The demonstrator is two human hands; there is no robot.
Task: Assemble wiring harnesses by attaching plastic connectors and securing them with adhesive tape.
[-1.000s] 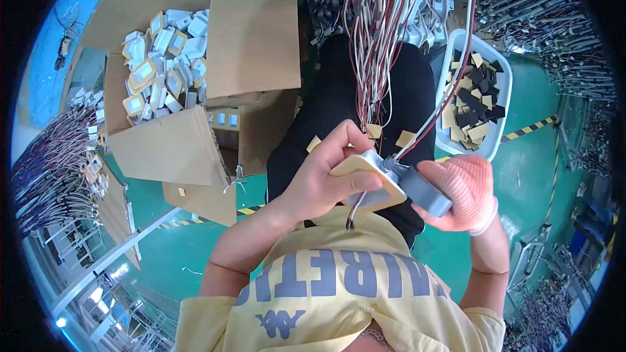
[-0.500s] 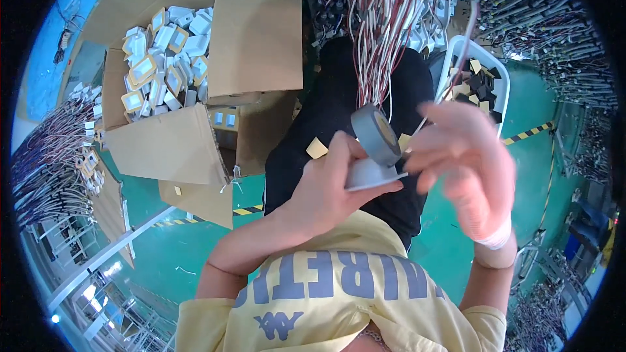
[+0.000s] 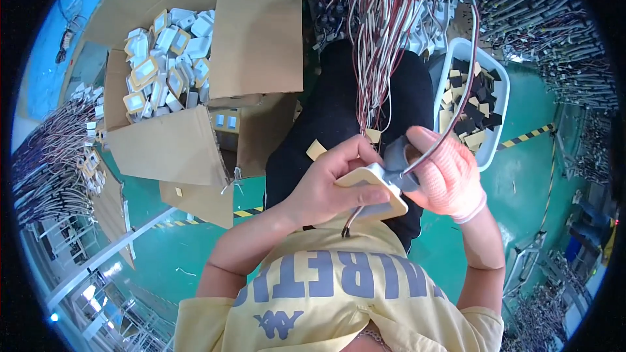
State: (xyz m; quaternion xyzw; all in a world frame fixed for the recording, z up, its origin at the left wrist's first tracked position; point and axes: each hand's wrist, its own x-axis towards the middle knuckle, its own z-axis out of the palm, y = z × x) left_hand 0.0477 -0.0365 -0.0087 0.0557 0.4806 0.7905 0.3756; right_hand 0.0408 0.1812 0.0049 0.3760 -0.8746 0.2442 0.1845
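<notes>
My left hand (image 3: 339, 182) grips a white plastic housing (image 3: 396, 203) with a flat, tan-edged face, its thumb laid across that face. A short wire end (image 3: 349, 223) with a dark tip pokes out below the housing. In my right hand (image 3: 450, 173), which seems to wear a pale ribbed glove, is a roll of grey tape (image 3: 395, 154) held against the housing's far side. A reddish-and-white cable (image 3: 471, 45) curves down from the top, past the right fingers, to the housing. Where the tape meets the cable is partly hidden by the fingers.
At the left stands an open cardboard box (image 3: 160, 146) of white, tan-rimmed housings. To the right, a white bin (image 3: 501, 101) holds black and tan pads. Bundled wires (image 3: 378, 39) lie across my lap, near a loose tan pad (image 3: 315, 150). More cable bundles (image 3: 535, 19) line the far right.
My right hand has moved in from the right and closed around the tape roll. The housing has turned so its flat face shows, and the cable now runs down to it.
</notes>
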